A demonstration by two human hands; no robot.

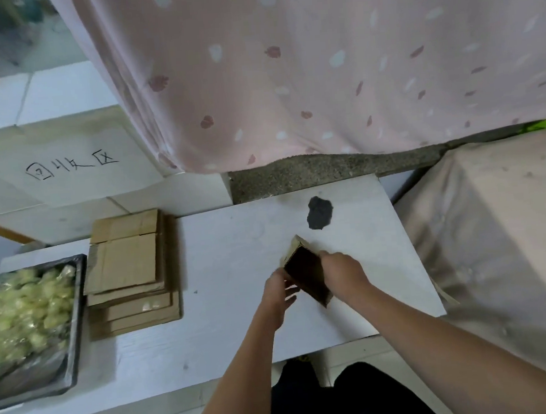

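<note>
The right hand [343, 271] is curling its fingers round the right side of the open cardboard box [306, 274] and the left hand [279, 288] is pinching its left edge, so the box is sitting between the fingers over the worktop [236, 258], long side pointing away.

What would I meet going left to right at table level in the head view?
black tray → stack of flat cardboard → left hand → small cardboard box, held between both hands → right hand → cloth-covered block
</note>
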